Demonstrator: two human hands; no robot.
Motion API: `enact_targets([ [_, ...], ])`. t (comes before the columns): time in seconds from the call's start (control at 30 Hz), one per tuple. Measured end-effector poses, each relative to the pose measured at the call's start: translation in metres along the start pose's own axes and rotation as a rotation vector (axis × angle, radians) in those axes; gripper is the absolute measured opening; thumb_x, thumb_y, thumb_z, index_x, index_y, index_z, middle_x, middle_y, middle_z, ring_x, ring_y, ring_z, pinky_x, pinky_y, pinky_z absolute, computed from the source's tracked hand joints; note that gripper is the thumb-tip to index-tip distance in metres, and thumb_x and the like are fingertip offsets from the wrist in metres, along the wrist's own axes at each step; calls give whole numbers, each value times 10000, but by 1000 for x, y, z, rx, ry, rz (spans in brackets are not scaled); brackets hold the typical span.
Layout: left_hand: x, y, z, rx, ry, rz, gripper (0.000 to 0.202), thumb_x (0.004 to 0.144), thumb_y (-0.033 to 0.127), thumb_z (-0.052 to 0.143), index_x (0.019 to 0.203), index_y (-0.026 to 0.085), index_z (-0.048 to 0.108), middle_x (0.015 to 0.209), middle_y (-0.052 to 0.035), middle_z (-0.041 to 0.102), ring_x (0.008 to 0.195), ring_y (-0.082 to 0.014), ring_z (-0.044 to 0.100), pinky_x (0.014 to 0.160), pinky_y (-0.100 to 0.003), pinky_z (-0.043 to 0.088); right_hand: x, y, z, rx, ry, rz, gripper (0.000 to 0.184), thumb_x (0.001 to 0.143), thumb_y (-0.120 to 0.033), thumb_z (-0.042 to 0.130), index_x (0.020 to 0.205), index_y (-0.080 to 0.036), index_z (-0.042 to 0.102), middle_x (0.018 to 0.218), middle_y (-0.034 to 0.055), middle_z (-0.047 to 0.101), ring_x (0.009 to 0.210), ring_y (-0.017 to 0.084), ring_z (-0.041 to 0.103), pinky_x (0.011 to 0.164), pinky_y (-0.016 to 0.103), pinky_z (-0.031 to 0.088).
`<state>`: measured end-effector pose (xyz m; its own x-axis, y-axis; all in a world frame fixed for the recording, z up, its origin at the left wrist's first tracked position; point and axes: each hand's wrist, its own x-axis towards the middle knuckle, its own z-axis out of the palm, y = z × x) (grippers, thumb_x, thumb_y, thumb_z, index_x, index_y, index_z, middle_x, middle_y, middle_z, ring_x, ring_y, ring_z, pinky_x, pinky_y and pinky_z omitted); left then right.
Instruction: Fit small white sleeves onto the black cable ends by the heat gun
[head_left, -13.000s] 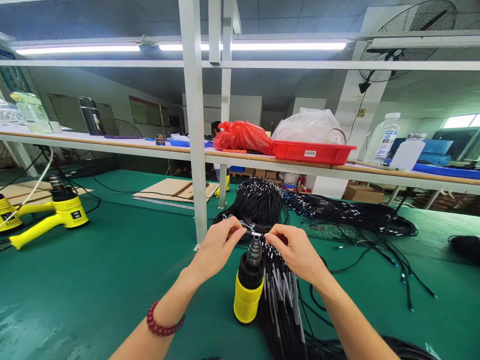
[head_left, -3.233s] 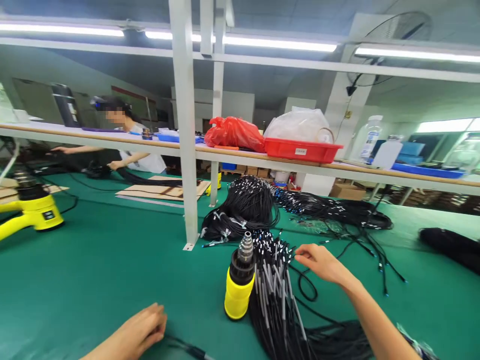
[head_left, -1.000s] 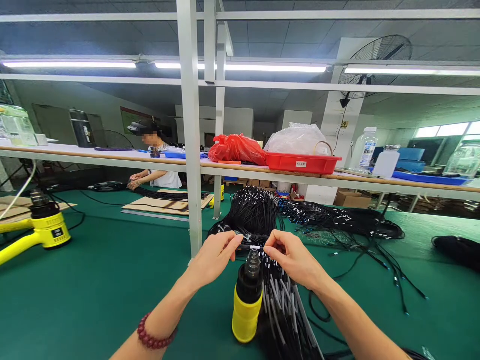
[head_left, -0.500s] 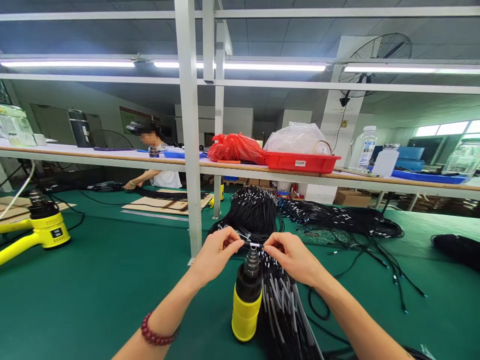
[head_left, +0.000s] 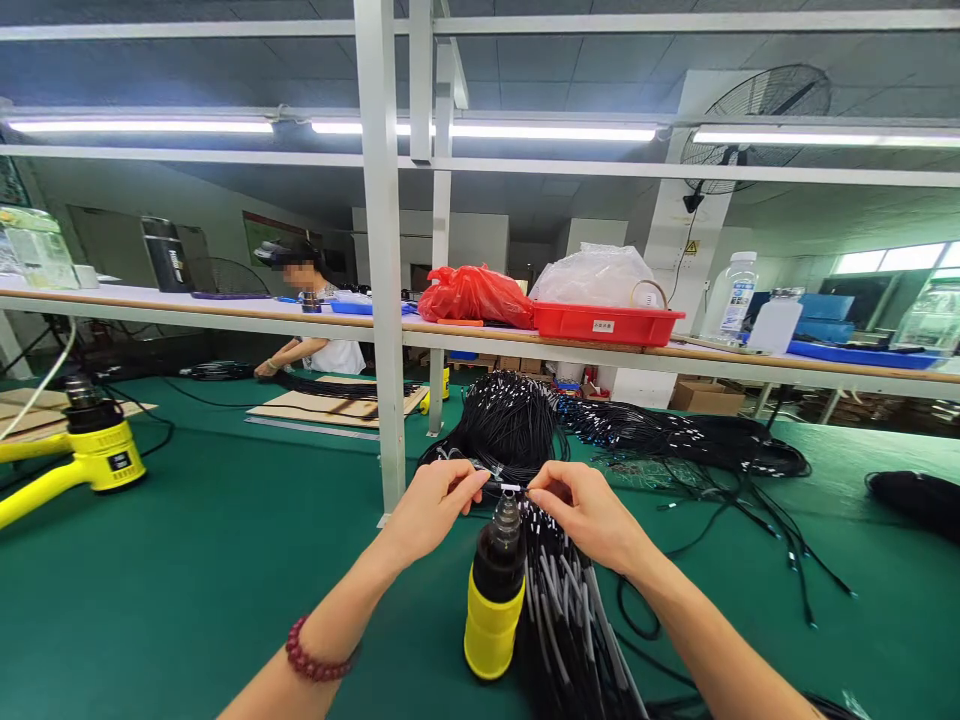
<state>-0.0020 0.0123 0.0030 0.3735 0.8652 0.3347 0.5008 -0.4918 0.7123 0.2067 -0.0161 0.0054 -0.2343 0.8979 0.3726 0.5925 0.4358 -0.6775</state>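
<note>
Between my two hands a thin black cable with a white sleeve is stretched level. My left hand pinches it left of the sleeve, and my right hand pinches it on the right. Just below the sleeve points the metal nozzle of a yellow and black heat gun, which stands upright on the green table. Behind my hands lies a coiled heap of black cables with white marks. More cables with grey sleeves run toward me, right of the heat gun.
A second yellow heat gun stands at the left. A white post rises left of my hands and carries a shelf with a red tray. Black cable bundles spread across the right. A co-worker sits beyond the shelf.
My hands hold the same cable in almost the same place over the nozzle. The whole view has shifted very slightly.
</note>
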Motion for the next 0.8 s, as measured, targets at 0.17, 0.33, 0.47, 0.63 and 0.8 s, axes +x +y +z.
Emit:
enact_targets([
  [0.17, 1, 2, 1, -75, 16, -13, 336, 866, 454, 494, 708, 167, 567, 656, 8, 554, 607, -130, 455, 550, -239, 328, 3, 4, 2, 19, 33, 22, 120, 820, -196, 547, 713, -172, 596, 665, -10, 594, 618, 136, 504, 561, 254, 351],
  [0.33, 1, -2, 1, -115, 37, 25, 205, 844, 368, 549, 783, 174, 578, 728, 12, 572, 672, -134, 482, 604, -239, 367, 2, 4, 3, 32, 46, 45, 89, 796, -194, 573, 711, -171, 586, 685, -2, 610, 640, 140, 533, 581, 253, 378],
  [0.47, 0, 0, -1, -132, 27, 64, 158, 846, 329, 556, 792, 181, 560, 741, 23, 562, 701, -130, 491, 636, -237, 380, 1, 4, 1, 32, 26, 61, 114, 812, -220, 574, 724, -161, 617, 705, 17, 641, 639, 144, 539, 578, 256, 380],
  [0.63, -1, 7, -2, -76, 29, 53, 326, 905, 424, 449, 685, 186, 488, 635, 35, 469, 604, -120, 408, 558, -242, 308, -1, -1, -3, 36, -26, 29, 187, 849, -256, 545, 704, -165, 621, 649, 1, 610, 582, 128, 502, 539, 243, 349],
  [0.8, -2, 5, -1, -3, 72, 7, 505, 930, 514, 342, 546, 190, 390, 523, 40, 367, 517, -111, 322, 520, -265, 236, -2, -7, -2, 39, -78, 32, 256, 896, -259, 475, 700, -165, 612, 555, -25, 540, 512, 112, 467, 512, 236, 332],
])
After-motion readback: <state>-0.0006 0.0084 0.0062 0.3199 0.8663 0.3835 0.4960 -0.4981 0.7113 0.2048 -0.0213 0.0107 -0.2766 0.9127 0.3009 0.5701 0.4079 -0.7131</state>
